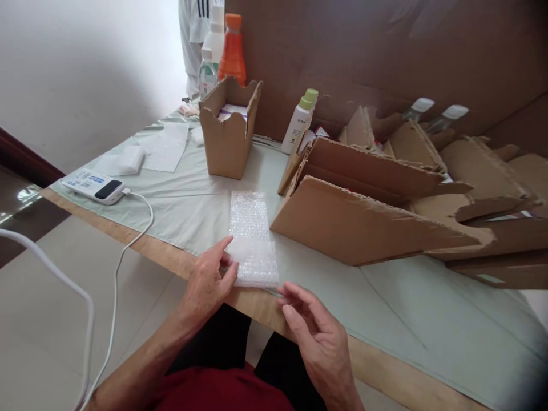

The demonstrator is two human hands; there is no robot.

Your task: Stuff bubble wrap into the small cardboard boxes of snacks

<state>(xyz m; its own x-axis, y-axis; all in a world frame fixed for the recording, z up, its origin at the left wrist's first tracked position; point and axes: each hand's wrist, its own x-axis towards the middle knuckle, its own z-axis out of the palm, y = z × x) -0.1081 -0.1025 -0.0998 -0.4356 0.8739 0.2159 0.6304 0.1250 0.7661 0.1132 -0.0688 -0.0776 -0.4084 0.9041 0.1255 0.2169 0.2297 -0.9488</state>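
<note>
Clear, rectangular bubble wrap lies at the near edge of the pale green, cloth-covered tabletop.
My left hand is loosely curled at the wrap's left side, though I can't tell if it pinches; my right hand is half-open and holds nothing beside the near right corner. I'd press lightly and align the sides. Open brown cardboard boxes crowd the right; there's more room left.

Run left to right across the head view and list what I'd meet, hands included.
White device with a dark panel → left hand → bubble wrap → right hand → white bottle caps.
</note>
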